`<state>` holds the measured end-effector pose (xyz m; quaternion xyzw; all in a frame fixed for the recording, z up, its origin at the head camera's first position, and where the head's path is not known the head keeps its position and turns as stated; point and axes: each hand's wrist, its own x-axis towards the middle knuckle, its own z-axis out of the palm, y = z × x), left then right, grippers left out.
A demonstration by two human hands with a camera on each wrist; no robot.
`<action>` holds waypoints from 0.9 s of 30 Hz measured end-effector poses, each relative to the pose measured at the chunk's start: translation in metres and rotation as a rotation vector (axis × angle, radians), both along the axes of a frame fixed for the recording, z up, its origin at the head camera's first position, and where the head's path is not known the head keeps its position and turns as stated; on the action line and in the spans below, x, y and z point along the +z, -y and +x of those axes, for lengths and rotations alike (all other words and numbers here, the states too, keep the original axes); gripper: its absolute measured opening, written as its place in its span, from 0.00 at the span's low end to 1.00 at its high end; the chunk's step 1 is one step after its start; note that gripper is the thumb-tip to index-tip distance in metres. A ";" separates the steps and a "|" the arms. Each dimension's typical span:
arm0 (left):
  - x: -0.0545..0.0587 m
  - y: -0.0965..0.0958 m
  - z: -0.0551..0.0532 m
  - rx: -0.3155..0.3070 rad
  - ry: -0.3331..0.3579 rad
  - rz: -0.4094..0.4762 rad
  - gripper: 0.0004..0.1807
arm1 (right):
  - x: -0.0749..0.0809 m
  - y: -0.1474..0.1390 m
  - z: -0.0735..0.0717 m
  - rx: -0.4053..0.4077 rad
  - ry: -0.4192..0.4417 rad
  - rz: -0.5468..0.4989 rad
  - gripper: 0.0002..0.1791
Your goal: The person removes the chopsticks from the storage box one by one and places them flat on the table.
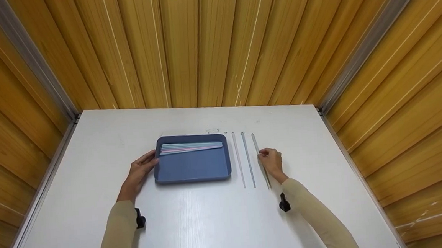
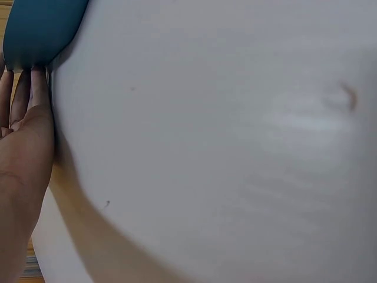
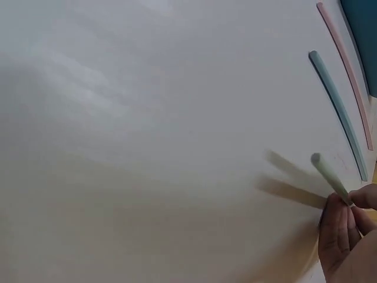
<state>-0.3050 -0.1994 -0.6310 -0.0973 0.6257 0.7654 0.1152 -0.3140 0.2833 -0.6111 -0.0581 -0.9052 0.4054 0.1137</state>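
A blue tray (image 1: 193,166) lies on the white table, with several pastel drinking straws (image 1: 189,147) along its far side. At its left edge, my left hand (image 1: 141,171) holds the rim, thumb by the top edge; in the left wrist view its fingertips meet the tray's wall (image 2: 41,35). My right hand (image 1: 271,161) pinches a pale green straw (image 3: 330,175) between thumb and fingers. That straw's near end stands off the table, apart from its shadow. Left of it lie a blue straw (image 1: 248,160) and a pink straw (image 1: 238,161), roughly parallel.
The white table (image 1: 196,225) runs back to a wall of yellow wood-look panels (image 1: 181,46). More panels stand on both sides, with grey metal posts (image 1: 34,58) at the corners. Small dark marks (image 1: 212,131) show on the table behind the tray.
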 end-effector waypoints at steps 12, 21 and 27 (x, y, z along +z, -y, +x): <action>-0.001 -0.001 -0.002 0.018 0.003 -0.012 0.35 | -0.006 0.008 -0.007 0.003 0.007 -0.003 0.08; -0.002 0.000 -0.001 0.005 -0.001 -0.012 0.35 | -0.012 0.007 -0.006 0.018 -0.026 -0.041 0.09; -0.002 -0.001 -0.001 0.006 0.001 -0.014 0.35 | -0.013 0.007 -0.007 0.025 -0.039 -0.030 0.08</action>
